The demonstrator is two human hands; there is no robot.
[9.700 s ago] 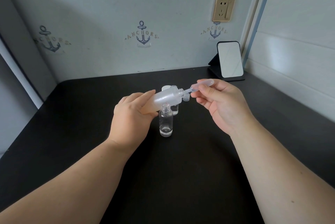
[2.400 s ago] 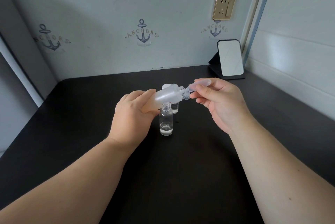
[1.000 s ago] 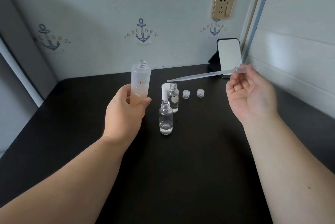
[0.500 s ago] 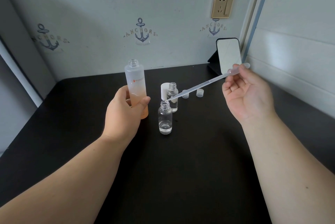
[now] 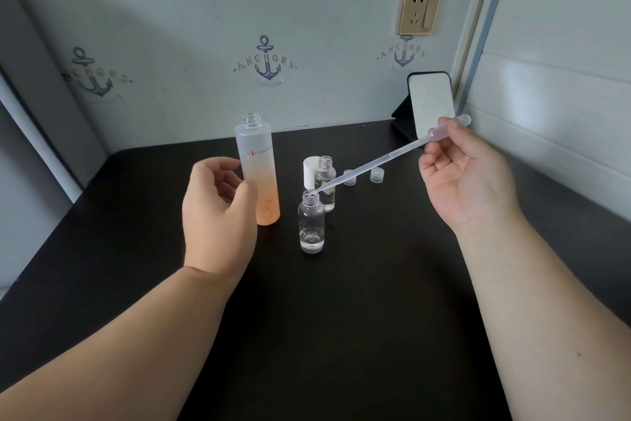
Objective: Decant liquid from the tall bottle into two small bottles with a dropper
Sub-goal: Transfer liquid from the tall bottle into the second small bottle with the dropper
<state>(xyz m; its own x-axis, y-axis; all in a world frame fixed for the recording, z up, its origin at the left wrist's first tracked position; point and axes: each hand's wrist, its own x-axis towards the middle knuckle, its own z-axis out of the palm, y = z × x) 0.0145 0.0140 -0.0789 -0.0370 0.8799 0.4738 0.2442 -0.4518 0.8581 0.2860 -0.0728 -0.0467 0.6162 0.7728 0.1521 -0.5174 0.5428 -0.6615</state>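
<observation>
Right hand (image 5: pixel 467 181): grip closed on the bulb end of the dropper (image 5: pixel 386 158), pinched between thumb and fingertips, palm turned toward the camera. The dropper slants down to the left, its tip at the mouth of the near small bottle (image 5: pixel 311 222). Left hand (image 5: pixel 218 209): grip loose, fingers curved around but not clearly clasping the tall bottle (image 5: pixel 257 168); whether thumb or fingertips touch it cannot be told. The tall bottle stands upright and uncapped on the black table (image 5: pixel 341 318), frosted above, orange below. The near small bottle stands upright just right of it, open, with a little clear liquid at the bottom. The far small bottle (image 5: pixel 325 183) stands just behind, also open, beside a white cap (image 5: pixel 309 174). Two small clear caps (image 5: pixel 375 175) lie further right. A mirror (image 5: pixel 432 101) leans at the table's back right corner.
</observation>
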